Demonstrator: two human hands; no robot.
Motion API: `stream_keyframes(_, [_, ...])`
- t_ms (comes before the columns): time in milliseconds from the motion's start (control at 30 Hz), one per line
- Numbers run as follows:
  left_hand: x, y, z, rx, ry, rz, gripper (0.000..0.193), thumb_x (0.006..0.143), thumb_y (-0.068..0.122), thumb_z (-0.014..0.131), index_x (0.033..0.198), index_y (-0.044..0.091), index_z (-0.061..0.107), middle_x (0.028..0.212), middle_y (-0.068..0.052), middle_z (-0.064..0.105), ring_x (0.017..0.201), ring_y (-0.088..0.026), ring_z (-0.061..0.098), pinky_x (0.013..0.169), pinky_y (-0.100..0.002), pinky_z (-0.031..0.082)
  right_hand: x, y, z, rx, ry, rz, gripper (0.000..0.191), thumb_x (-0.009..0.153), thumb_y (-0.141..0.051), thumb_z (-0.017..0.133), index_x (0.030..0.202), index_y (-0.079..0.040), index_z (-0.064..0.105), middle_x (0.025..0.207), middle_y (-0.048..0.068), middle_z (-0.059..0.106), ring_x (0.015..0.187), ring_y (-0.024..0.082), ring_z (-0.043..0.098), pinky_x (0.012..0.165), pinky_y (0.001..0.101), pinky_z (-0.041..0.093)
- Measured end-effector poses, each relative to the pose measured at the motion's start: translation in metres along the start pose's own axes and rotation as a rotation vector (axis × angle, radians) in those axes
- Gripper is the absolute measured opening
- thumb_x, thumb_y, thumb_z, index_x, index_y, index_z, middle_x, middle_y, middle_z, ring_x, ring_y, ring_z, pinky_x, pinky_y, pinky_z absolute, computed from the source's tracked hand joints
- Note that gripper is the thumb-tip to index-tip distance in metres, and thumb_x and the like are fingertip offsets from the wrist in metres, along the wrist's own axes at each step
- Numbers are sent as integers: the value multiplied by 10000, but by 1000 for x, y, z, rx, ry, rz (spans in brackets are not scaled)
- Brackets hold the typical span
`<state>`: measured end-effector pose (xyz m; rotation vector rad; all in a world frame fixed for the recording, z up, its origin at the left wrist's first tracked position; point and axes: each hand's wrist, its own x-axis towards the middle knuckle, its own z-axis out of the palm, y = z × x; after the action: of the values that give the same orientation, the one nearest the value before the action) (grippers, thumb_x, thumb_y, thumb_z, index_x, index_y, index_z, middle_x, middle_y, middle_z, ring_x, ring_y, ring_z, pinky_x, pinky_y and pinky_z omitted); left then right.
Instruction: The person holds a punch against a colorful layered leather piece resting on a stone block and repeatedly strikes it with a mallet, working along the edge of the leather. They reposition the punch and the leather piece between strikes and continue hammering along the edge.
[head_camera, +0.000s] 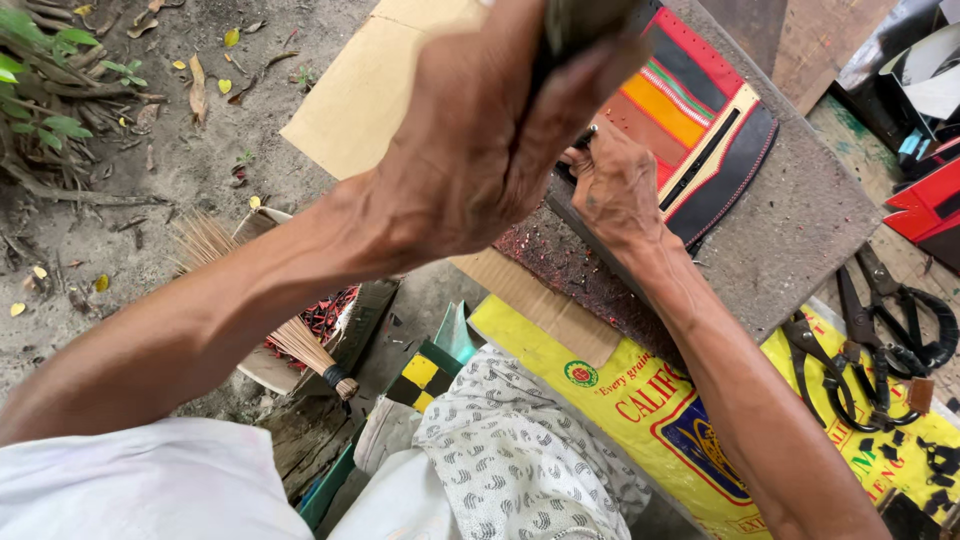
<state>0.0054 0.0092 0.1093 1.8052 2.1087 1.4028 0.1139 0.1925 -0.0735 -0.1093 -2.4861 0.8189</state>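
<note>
Left hand: the left hand (470, 150) is raised close to the camera, fingers clenched around the dark handle (578, 22) of a tool whose upper end is cut off by the top edge of the frame; what kind of tool it is cannot be told.
Right hand: the right hand (612, 188) rests low on the grey slab (800, 230), its fingers pinched around a small metal punch (583, 137) that stands at the left edge of the leather piece (690, 120).
Leather piece: a flat panel with red, orange, green and tan stripes and a black stitched border, lying on the grey slab and partly hidden behind both hands.
Slab surface: the near part of the slab, below the right hand, is scattered with fine reddish scraps.
Cardboard: a tan cardboard sheet (360, 90) lies under the slab and reaches out to the left over bare ground.
Scissors: dark scissors (890, 310) lie on the yellow printed sack (620, 400), well apart from the right hand.
Broom: a straw hand broom (262, 300) lies beside a tray of red scraps at lower left.
</note>
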Motion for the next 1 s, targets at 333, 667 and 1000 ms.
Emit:
stream_keyframes(333, [-35, -51, 15, 302, -554, -633, 379, 1067, 370, 473, 1012, -3, 514, 642, -210, 615, 541, -397, 605, 535, -543, 470, -3, -6, -4, 80, 5, 3, 108, 985, 37, 658, 1063, -4, 596, 881, 161, 665, 767, 292, 711, 677, 388, 542])
stream_keyframes(667, [-46, -68, 34, 300, -575, -575, 407, 1071, 352, 477, 959, -38, 516, 719, -252, 634, 641, -458, 653, 612, -577, 492, 1, -1, -21, 407, -74, 312, 95, 1086, -37, 585, 1035, 38, 611, 917, 90, 728, 869, 131, 752, 778, 285, 626])
stream_keyframes(1000, [-53, -75, 36, 322, -552, -531, 430, 1057, 367, 520, 943, -48, 515, 732, -289, 641, 691, -510, 647, 627, -586, 493, -1, -2, -23, 393, -135, 309, 61, 1084, 18, 567, 1052, 43, 613, 920, 81, 718, 887, 120, 730, 808, 274, 652])
